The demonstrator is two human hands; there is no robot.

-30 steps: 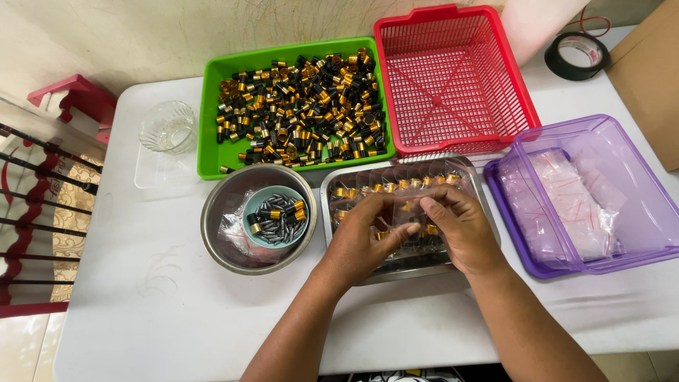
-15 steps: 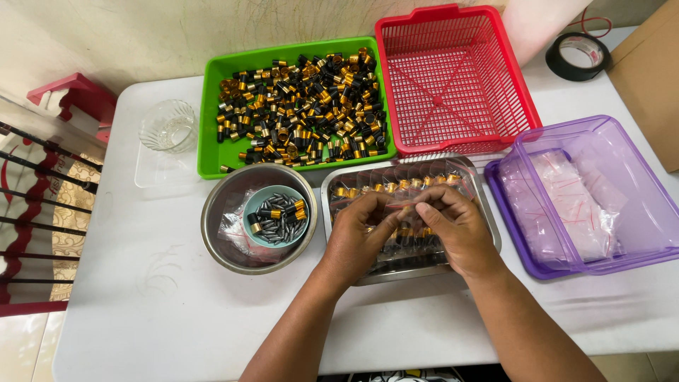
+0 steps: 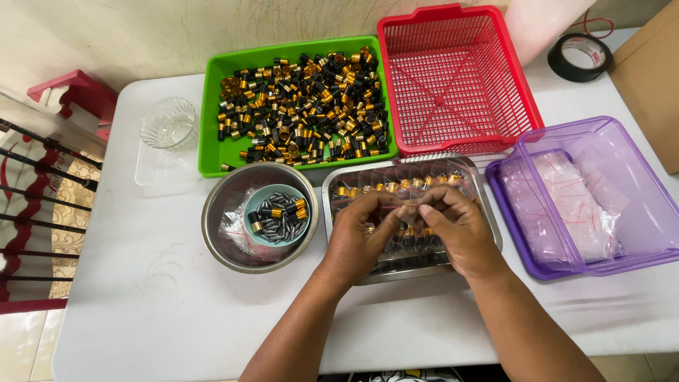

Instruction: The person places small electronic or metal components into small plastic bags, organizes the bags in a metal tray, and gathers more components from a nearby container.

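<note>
Over a rectangular steel tray (image 3: 338, 181), both my hands meet with fingertips pinched together. My left hand (image 3: 361, 237) and my right hand (image 3: 456, 230) pinch a small clear plastic bag (image 3: 412, 206) between them, with tiny black-and-gold parts showing through it. The tray holds rows of such small filled bags. To its left stands a round steel bowl (image 3: 219, 237) with a teal cup (image 3: 277, 215) of grey and gold pieces inside. A green bin (image 3: 212, 120) behind is heaped with black-and-gold cylinders.
A red mesh basket (image 3: 453, 78) sits at the back. At right, a purple clear box (image 3: 590, 191) holds plastic bags. A glass bowl (image 3: 168, 124), a black tape roll (image 3: 580, 56) and a cardboard box (image 3: 654, 78) lie around the white table (image 3: 163, 311).
Both hands have lifted slightly and drawn closer, fingertips now pinched together on the small bag above the tray.
</note>
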